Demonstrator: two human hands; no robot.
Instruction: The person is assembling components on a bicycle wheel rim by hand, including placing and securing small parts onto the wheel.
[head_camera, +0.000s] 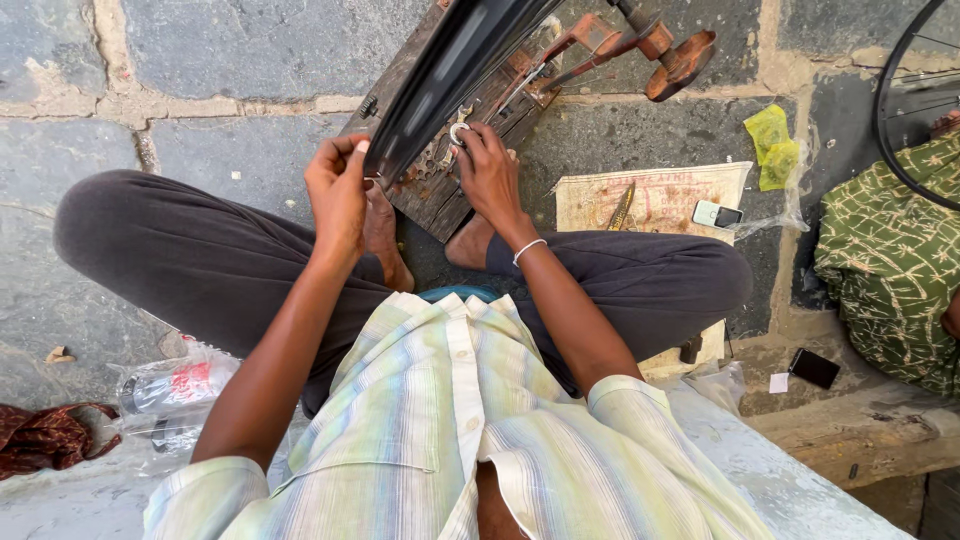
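Observation:
I sit cross-legged on stone paving with a black bicycle wheel rim (452, 62) standing on edge between my feet. My left hand (338, 190) grips the rim's lower left side, fingers curled around it. My right hand (488, 170) is on the rim's right side, pinching a small silver ring-shaped tool (458, 132) against it. Under the rim lies a worn wooden board (440, 190), partly hidden by my hands. A thin bangle sits on my right wrist.
A rusty metal stand (640, 48) sits behind the board. To the right are a printed sack (660, 195) with a file and a small phone (717, 214), yellow plastic scraps (770, 145), another wheel (915, 95), a person in green patterned cloth (890, 260), and a dark phone (813, 368). Plastic bags (175, 390) lie left.

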